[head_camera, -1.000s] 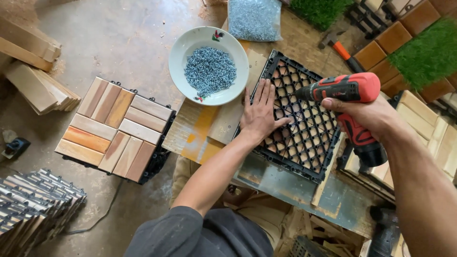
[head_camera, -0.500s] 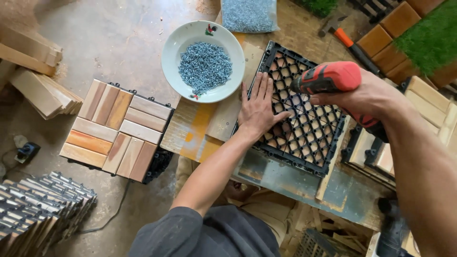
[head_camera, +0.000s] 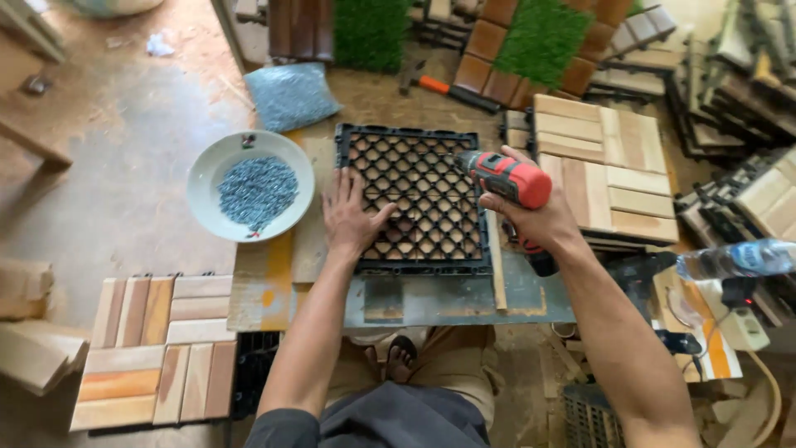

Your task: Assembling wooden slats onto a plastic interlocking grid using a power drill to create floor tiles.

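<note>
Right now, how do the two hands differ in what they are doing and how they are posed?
The left hand lies flat, fingers spread, pressing on the black plastic grid tile; the right hand is curled shut around the red cordless drill. The left hand is empty, while the right hand carries a tool with its tip aimed at the grid. Both hands are bare and work over the same tile.

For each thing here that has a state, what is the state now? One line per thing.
Left hand: flat, fingers spread, pressing on the grid.
Right hand: gripping the drill.
Red drill: held, tip pointed at the grid.
Black plastic grid: lying flat on the workbench.
White bowl: holds a heap of screws.
Plastic bottle: lying on its side.
Hammer: lying unused.
</note>
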